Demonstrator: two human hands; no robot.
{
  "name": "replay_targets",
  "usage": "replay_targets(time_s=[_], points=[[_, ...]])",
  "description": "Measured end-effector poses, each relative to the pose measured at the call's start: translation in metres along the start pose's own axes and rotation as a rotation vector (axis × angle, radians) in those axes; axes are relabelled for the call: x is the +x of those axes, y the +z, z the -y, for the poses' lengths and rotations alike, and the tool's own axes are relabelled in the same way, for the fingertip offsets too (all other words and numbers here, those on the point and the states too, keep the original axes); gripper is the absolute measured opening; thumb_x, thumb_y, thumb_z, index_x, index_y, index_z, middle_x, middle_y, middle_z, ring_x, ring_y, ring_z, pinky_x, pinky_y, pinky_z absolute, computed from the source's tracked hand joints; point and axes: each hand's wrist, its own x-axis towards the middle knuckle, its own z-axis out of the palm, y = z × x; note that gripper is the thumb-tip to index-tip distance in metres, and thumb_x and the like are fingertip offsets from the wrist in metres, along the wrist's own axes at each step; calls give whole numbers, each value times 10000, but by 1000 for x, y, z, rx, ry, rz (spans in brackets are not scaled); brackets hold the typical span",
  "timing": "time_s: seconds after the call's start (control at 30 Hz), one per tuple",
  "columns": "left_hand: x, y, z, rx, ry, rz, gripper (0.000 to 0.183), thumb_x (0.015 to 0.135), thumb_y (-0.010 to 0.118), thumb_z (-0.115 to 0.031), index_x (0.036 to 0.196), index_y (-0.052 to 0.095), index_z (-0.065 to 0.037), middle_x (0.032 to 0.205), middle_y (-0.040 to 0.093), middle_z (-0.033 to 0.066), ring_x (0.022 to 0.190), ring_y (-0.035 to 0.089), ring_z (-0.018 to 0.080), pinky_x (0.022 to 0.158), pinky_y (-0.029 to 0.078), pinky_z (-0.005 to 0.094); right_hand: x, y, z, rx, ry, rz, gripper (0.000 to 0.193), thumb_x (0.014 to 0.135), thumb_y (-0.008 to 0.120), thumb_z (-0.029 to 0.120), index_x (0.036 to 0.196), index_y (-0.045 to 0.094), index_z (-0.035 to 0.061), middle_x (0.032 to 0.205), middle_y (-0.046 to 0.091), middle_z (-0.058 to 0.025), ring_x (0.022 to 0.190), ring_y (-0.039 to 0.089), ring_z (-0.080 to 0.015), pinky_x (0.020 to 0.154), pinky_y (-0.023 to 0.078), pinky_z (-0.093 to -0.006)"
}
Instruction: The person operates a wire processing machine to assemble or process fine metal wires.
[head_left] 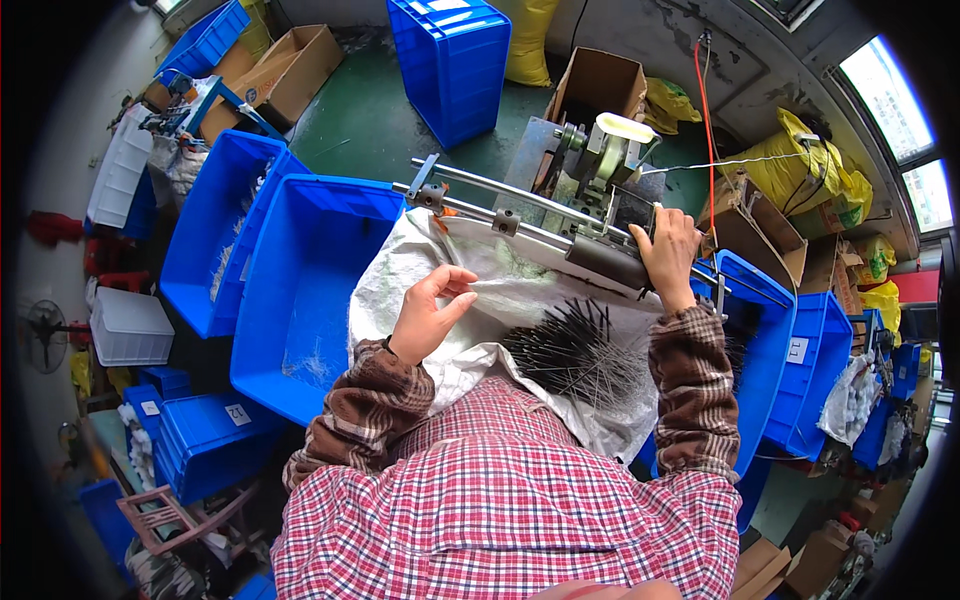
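Note:
My left hand (430,315) hovers over a white woven sheet (385,290), its fingers curled and the thumb close to the fingertips. Anything between them is too small to make out. My right hand (670,255) is at the right end of a bench machine (610,165), beside its dark roller (607,262). Its fingers bend over the machine's edge, and what they grip is hidden. A loose bundle of thin black rods (575,350) lies on the sheet across my lap, nearer my right arm. Metal bars (510,190) run along the machine's near side.
Large blue bins stand at my left (310,290) and right (775,350). An upended blue crate (450,75) is on the green floor beyond. Cardboard boxes (295,75) and yellow sacks (800,165) line the walls. A red cord (705,130) hangs near the machine's right side.

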Motion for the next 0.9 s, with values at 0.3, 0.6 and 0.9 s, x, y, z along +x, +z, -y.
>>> replay_targets(time_s=[0.3,0.6,0.9], points=[[-1,11,1,8,49,5,213,842,659,-87,1042,632,-18,898,670,62,843,637,140,796,499,283,24,8,50,58,-46,-33,412,757,718,339,1038,608,58,950,547,-73,941,506,-251,782,378,-407],[-24,15,19,18,-30,42,233,845,659,-120,1052,627,-18,927,667,71,871,634,150,805,498,291,14,-5,6,99,-147,-52,315,815,669,251,1043,622,39,921,602,-117,895,558,-295,762,429,-428],[-26,36,13,206,221,134,217,807,659,-170,976,623,-40,866,654,108,828,636,262,759,501,364,17,-26,-56,77,-135,122,94,898,547,107,899,619,46,871,607,-131,878,566,-339,743,445,-424]])
